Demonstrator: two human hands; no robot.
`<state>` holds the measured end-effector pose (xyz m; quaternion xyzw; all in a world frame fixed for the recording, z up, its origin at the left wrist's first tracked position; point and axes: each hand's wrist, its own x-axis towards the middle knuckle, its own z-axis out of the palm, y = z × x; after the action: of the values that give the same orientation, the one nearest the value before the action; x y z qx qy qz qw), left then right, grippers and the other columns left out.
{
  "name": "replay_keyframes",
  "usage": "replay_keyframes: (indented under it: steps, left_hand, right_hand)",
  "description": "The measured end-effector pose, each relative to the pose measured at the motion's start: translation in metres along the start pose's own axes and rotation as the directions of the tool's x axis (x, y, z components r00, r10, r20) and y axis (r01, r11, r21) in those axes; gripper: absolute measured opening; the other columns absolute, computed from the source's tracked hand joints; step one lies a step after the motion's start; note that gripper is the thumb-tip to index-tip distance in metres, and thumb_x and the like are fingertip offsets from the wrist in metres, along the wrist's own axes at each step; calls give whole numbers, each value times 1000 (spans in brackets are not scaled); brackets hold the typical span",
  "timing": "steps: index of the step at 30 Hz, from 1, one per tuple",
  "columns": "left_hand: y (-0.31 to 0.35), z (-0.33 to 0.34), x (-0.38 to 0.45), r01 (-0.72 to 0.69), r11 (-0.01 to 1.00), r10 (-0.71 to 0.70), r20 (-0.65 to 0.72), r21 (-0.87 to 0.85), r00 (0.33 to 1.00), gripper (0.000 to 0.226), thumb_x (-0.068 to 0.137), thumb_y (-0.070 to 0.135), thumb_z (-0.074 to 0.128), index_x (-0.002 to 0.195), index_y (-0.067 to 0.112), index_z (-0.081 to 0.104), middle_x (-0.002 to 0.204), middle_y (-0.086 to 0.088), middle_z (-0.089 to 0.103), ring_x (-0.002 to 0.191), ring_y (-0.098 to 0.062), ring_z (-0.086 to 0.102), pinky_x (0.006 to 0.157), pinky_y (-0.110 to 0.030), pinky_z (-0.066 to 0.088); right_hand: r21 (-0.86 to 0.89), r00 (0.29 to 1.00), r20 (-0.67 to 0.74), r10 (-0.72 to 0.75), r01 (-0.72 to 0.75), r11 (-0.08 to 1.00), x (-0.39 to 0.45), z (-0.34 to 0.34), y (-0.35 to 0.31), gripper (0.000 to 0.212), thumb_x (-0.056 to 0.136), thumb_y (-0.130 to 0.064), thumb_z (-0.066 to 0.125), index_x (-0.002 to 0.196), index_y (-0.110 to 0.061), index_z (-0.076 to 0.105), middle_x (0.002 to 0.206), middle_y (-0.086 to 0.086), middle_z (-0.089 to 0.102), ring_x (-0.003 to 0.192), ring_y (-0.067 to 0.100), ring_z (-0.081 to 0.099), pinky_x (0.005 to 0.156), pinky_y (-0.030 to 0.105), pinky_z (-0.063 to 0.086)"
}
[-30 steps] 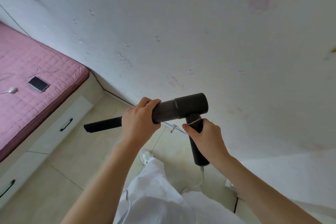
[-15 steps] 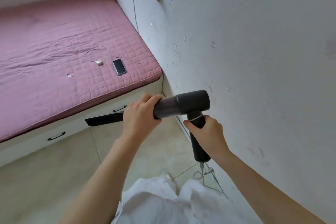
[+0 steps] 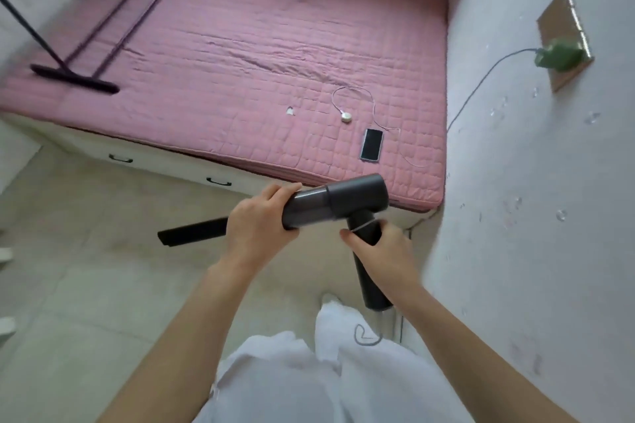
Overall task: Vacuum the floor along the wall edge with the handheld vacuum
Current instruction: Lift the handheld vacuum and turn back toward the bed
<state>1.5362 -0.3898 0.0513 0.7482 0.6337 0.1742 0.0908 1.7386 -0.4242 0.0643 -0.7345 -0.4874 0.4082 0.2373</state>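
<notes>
The dark, matte handheld vacuum (image 3: 343, 203) is held in the air above the tiled floor (image 3: 86, 285), near the white wall (image 3: 532, 251). The left hand (image 3: 257, 227) wraps around its smooth barrel where the flat nozzle (image 3: 192, 233) begins; the right hand (image 3: 381, 254) grips the cylindrical handle. Beyond lies a quilted pink mattress (image 3: 240, 55)

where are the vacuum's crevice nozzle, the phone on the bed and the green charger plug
crevice nozzle (image 3: 192, 233): head view, middle of the black tube left of the left hand
phone (image 3: 371, 144): head view, centre of its dark screen
green charger plug (image 3: 558, 58): head view, body of the plug at the wall socket
</notes>
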Motion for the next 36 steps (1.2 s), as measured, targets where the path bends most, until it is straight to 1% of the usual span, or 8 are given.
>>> replay_keyframes:
  steps: [4,9,12,17,24,29,33,36]
  left_hand:
    - [-34,-12,8,198,978,-200,-27,-67,979,67,63,22,84,126,21,63,110,-1,65,73,-35,66,64,-41,55]
    - [-86,-28,7,407,907,-416,-76,-107,906,67,71,26,79,135,26,56,117,4,60,82,-33,65,73,-41,55]
    - [-129,-43,1,508,851,-523,-131,-130,842,67,72,25,79,135,24,56,120,6,61,83,-33,65,75,-41,54]
    - [-224,-75,-5,591,794,-608,-236,-143,758,68,71,19,85,133,15,58,119,2,65,92,-27,67,81,-41,54]
    - [-371,-141,-15,650,739,-670,-297,-177,680,65,72,21,85,131,15,60,119,1,66,100,-24,66,85,-40,54]
    - [-460,-176,-15,691,689,-721,-316,-220,617,63,69,18,86,128,13,62,114,-1,67,95,-25,67,80,-40,56]
    - [-543,-195,-9,748,618,-777,-329,-241,536,62,68,16,86,126,14,63,113,-1,66,93,-26,67,78,-38,55]
    - [-609,-210,4,775,580,-805,-323,-252,498,62,69,18,87,126,14,63,114,-1,66,93,-25,67,79,-37,54]
  right_hand:
    - [-68,977,172,-128,142,988,47,14,-49,26,79,-40,72,87,-19,60,73,-9,61,66,1,55,52,13,33]
    - [-125,907,372,-197,260,958,89,65,-103,28,79,-40,72,84,-16,59,75,-3,63,67,10,58,54,20,39]
    - [-152,858,456,-237,337,929,105,116,-144,29,78,-42,71,82,-15,59,73,-4,62,64,7,56,53,22,37]
    - [-135,781,558,-280,419,898,113,215,-216,28,78,-40,72,83,-16,59,73,1,64,61,11,56,53,24,40]
    - [-169,725,615,-312,507,845,103,355,-322,26,78,-41,71,81,-19,56,66,-7,58,55,4,51,48,18,30]
    - [-165,694,660,-290,509,845,103,443,-387,26,77,-39,71,82,-18,57,67,-5,60,58,9,55,49,21,34]
    - [-138,637,709,-302,545,827,115,526,-439,26,76,-36,73,80,-16,57,62,-5,58,56,12,54,50,20,35]
    - [-125,604,738,-300,560,819,132,590,-482,27,74,-36,74,77,-16,56,61,-6,57,54,11,54,51,18,37]
